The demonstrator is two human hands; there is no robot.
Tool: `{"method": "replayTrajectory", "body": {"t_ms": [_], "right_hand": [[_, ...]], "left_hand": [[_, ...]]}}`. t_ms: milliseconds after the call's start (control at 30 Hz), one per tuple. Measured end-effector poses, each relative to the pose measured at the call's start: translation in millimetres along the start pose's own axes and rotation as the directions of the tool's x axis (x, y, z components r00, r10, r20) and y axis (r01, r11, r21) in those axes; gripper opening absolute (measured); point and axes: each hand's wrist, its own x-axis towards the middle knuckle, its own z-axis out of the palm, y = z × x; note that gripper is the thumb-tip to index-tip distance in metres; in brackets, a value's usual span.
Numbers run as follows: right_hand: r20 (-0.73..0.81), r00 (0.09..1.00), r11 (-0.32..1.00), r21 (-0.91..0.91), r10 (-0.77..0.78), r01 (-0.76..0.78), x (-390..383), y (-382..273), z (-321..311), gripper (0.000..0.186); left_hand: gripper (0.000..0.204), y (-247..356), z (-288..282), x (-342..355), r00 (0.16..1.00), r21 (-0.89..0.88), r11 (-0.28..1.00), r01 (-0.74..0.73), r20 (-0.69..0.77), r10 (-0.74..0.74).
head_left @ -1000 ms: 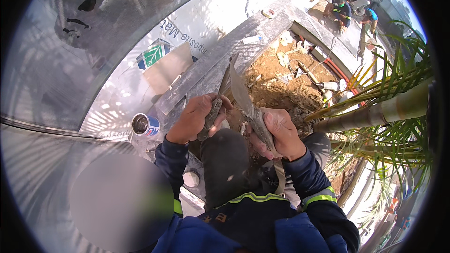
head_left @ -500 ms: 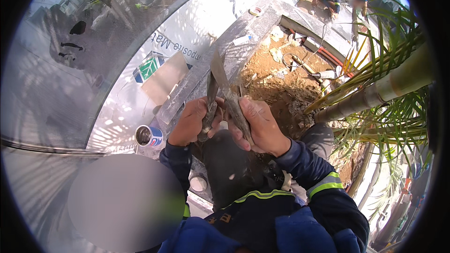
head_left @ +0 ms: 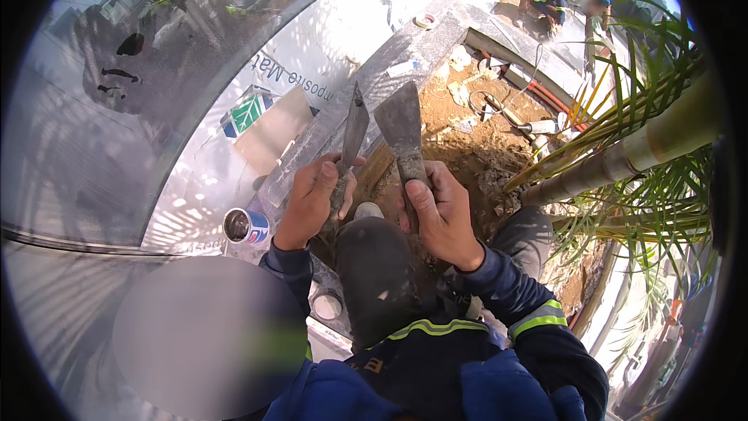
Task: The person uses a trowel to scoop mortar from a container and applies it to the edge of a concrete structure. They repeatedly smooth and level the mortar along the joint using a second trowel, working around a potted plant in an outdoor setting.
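In my left hand (head_left: 312, 201) is a putty knife (head_left: 356, 126), its narrow-looking blade pointing up and turned nearly edge-on. My right hand (head_left: 446, 218) grips a second putty knife (head_left: 400, 118) by its worn handle, and that blade's broad, flared face is in view. Both hands are closed round the handles. The two blades stand apart above my bent knee (head_left: 378, 265). Beneath them runs a grey stone ledge (head_left: 343, 136). An open can with a blue and white label (head_left: 246, 227) stands left of my left hand.
A tape roll (head_left: 424, 21) lies on the ledge's far part. Right of it is a dug soil bed (head_left: 456, 121) with cables and pipes. A thick palm stem (head_left: 623, 157) leans in from the right. At left rises a glass pane (head_left: 101, 140). Coworkers (head_left: 544, 1) crouch far off.
The two putty knives, crossed or close together before, have moved apart. My right hand has shifted right and turned its blade face-on. My left hand has moved slightly left.
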Motion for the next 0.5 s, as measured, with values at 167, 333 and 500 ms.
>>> {"method": "replayTrajectory", "body": {"t_ms": [167,333,500], "right_hand": [[-0.091,0.979,0.972,-0.164,-0.183,0.167,27,-3,8,0.025],[-0.083,0.946,0.855,-0.458,-0.315,0.244,17,27,-16,0.033],[-0.033,0.855,0.664,-0.646,-0.518,0.377,20,25,7,0.037]], "left_hand": [[0.056,9,32,-11,0.998,0.217,0.976,0.035,-0.055,-0.023],[0.052,15,25,-3,0.991,0.337,0.937,0.097,-0.12,-0.06],[0.051,9,29,3,0.995,0.374,0.927,0.031,-0.1,0.007]]}}
